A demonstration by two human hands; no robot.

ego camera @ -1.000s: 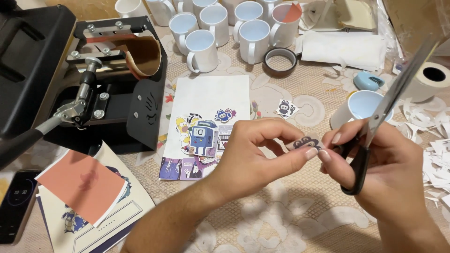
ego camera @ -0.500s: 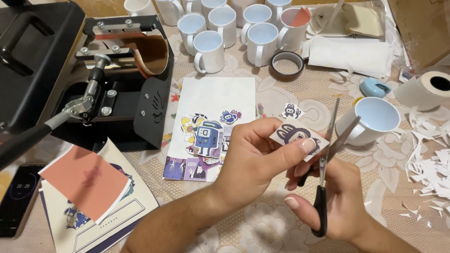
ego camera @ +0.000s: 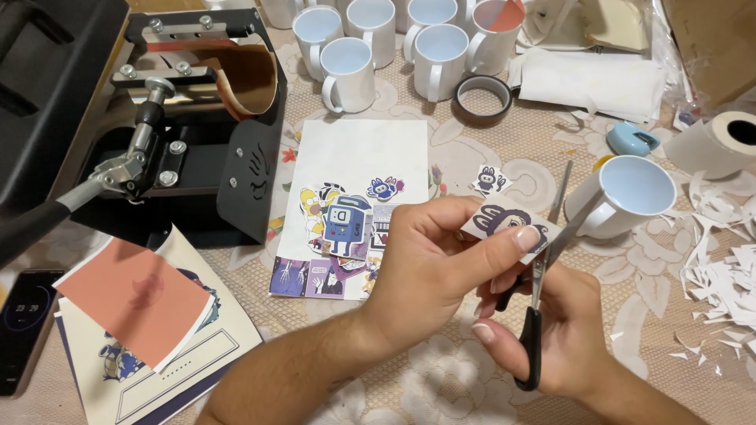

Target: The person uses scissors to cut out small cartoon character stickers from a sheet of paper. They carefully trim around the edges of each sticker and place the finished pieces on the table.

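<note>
- The left hand (ego camera: 429, 264) pinches a small printed paper cutout (ego camera: 508, 224) between thumb and fingertips, holding it above the table (ego camera: 472, 153), just in front of the person.
- The right hand (ego camera: 555, 334) is closed around the black handles of a pair of scissors (ego camera: 543, 260), whose slim metal blades stand parted beside the cutout's right edge.
- Judging by how things lie, the cutting is partway along: several trimmed cartoon pieces (ego camera: 342, 220) are heaped on the lower half of a white sheet (ego camera: 366, 153), and one small trimmed figure (ego camera: 490, 179) lies alone on the cloth.
- The piece in hand shows a white border around its dark purple figure, so its trimming looks unfinished.
- A drift of thin, curled white paper scraps (ego camera: 728, 252) covers the right side of the table.
- A glossy white mug (ego camera: 626, 193) with a pale blue inside stands just behind the scissors; more such mugs (ego camera: 394, 39) cluster at the far edge, none with a picture on it.
- A black metal mug press (ego camera: 189, 118) with a curved brown pad sits to the left.
- A ring of brownish tape (ego camera: 482, 98) and a roll of white paper (ego camera: 724, 142) lie nearby on the beige lace-patterned tablecloth.
</note>
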